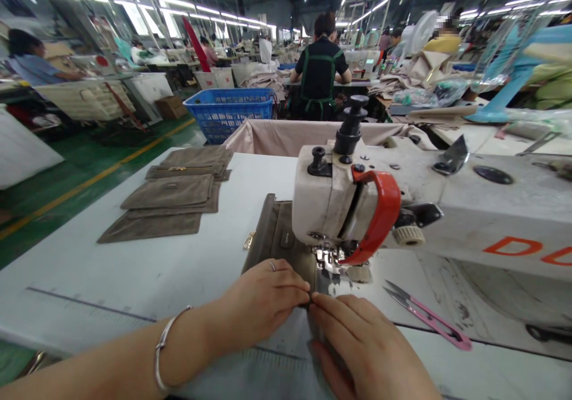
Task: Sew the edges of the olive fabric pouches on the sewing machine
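Observation:
A dark brown fabric pouch piece (277, 242) with a small label lies under the presser foot (330, 258) of a white sewing machine (322, 200) with a red guard. My left hand (270, 292), with a ring and a bracelet, presses closed fingers on the piece's near edge. Its fingertips meet those of my right hand (361, 340), which pinches the same edge just in front of the presser foot. A gold zipper pull (249, 240) sticks out at the piece's left side. The fabric beneath my right palm is mostly hidden.
Pink-handled thread snips (431, 316) lie right of my right hand. Several brown pouch pieces (167, 191) are stacked on the left of the white table (111, 275). Behind the table are a pink cloth-lined bin (277, 136) and a blue basket (230, 111). A co-worker (322, 69) sits beyond.

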`<state>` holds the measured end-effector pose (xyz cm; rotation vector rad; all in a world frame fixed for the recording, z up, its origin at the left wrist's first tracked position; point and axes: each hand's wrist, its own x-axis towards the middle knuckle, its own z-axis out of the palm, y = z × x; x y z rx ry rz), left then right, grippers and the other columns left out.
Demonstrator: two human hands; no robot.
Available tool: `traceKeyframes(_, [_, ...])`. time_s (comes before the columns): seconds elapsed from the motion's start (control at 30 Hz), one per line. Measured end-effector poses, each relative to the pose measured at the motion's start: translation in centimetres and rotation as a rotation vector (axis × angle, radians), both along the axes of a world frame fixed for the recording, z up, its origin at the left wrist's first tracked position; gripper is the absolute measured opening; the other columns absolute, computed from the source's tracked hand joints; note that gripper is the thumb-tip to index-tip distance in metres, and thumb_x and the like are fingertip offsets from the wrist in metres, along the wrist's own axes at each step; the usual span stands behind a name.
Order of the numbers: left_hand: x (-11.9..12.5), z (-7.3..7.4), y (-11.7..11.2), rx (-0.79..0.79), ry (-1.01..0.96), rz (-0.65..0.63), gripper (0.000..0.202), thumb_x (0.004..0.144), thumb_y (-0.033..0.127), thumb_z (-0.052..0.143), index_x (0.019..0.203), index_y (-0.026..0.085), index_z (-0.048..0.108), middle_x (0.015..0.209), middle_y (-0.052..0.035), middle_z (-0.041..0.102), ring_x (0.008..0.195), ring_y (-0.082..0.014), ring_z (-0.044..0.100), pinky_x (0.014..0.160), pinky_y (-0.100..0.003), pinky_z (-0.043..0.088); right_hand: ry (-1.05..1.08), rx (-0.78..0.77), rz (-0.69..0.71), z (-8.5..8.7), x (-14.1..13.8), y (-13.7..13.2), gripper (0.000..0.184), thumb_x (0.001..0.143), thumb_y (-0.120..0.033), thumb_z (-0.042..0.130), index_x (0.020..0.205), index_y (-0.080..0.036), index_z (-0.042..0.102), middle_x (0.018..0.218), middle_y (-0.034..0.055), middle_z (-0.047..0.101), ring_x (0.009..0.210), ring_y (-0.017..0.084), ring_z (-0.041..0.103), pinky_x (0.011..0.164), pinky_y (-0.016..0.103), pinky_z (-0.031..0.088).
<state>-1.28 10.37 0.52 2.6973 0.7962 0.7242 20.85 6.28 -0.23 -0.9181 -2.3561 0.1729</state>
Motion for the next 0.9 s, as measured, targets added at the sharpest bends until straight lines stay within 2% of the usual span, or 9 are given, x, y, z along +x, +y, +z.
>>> traceKeyframes(0.23, [0.0,-0.9,2.0,0.034,0.004,0.028,0.021,0.097,0.014,0.050,0.107,0.016,0.068,0.110,-0.0018,0.073,0.103,-0.0139,0.064,0.098,-0.029,0.047,-0.037,-0.025,-0.034,0.6,0.0,1.6,0.031,0.086,-0.015,0.053,0.114,-0.015,0.066,0.115,0.0073,0.069,0.098,0.025,0.064,0.083,0.039,0.058])
traceKeyframes(0.5, [0.2,-0.2,4.4,0.007,0.062,0.029,0.023,0.096,0.014,0.048,0.106,0.018,0.069,0.110,-0.0026,0.072,0.104,-0.0164,0.065,0.100,-0.032,0.047,-0.063,0.005,-0.086,-0.3,0.0,2.7,0.030,0.088,-0.018,0.050,0.112,-0.012,0.067,0.119,0.0112,0.067,0.099,0.027,0.065,0.092,0.045,0.057])
traceKeyframes(0.67, [0.3,-0.3,5.7,0.026,0.054,0.083,0.023,0.094,0.013,0.050,0.102,0.019,0.071,0.103,-0.0020,0.074,0.105,-0.0174,0.065,0.101,-0.033,0.047,-0.021,0.034,-0.061,-1.0,0.2,2.9,0.033,0.090,-0.015,0.050,0.120,-0.012,0.063,0.121,0.0105,0.066,0.100,0.027,0.065,0.089,0.045,0.057])
traceKeyframes(0.9, [0.4,-1.1,6.7,0.022,0.092,0.148,0.019,0.094,0.016,0.053,0.101,0.020,0.070,0.114,-0.0027,0.071,0.111,-0.0202,0.062,0.104,-0.036,0.046,0.011,-0.006,-0.029,-0.6,0.1,3.3,0.029,0.090,-0.011,0.047,0.112,-0.014,0.066,0.116,0.0091,0.069,0.098,0.025,0.067,0.085,0.042,0.059])
